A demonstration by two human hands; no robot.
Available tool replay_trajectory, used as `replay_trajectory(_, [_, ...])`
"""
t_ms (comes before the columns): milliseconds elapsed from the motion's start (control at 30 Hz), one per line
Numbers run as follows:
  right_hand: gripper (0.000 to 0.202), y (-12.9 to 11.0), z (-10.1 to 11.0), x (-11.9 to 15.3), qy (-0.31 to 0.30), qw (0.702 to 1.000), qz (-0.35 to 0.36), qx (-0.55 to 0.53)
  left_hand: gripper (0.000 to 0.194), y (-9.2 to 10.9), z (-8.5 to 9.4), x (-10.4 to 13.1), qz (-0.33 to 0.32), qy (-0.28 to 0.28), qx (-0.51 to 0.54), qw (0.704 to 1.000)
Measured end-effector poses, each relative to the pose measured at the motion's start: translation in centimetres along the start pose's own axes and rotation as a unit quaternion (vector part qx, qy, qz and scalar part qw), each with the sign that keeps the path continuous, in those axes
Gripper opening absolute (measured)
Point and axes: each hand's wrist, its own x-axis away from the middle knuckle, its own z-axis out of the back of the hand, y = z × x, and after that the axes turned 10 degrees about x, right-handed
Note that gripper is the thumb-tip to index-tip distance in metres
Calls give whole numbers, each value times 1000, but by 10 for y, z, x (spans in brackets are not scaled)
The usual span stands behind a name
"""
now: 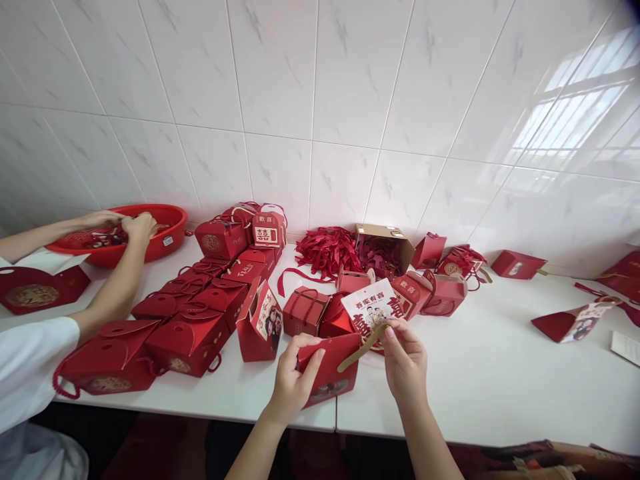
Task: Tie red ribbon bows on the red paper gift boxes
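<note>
Near the table's front edge, my left hand [296, 375] grips a red paper gift box [333, 367] by its left side, thumb on the near face. A gold-olive ribbon [363, 348] runs across the upper right of this box. Its upper end is pinched between the thumb and fingers of my right hand [406, 357]. Just behind the held box stands a white panel [370, 305] printed with figures and red characters; I cannot tell whether it belongs to this box. A red box with a picture on its front [261, 323] stands left of my hands.
Rows of red boxes [200, 313] fill the left side. Behind lie a heap of red ribbons [325, 252] and an open carton [387, 233]. A co-worker's hands [140, 227] reach into a red basin [173, 243]. Another red box [570, 323] lies at right.
</note>
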Motion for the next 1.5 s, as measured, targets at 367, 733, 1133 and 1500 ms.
replay_trajectory(367, [7,-13,13,0,-99,985,65,124,8,-2,1,1,-9,-6,7,1000])
replay_trajectory(733, [7,5,7,6,-177,962,110,176,26,11,3,-4,93,-35,81,992])
replay_trajectory(1133, [11,12,3,25,-136,951,173,217,19,5,-10,-3,86,37,4,996])
replay_trajectory(1500, [17,-21,-24,10,-287,899,232,236,18,-2,-4,6,38,-12,13,999])
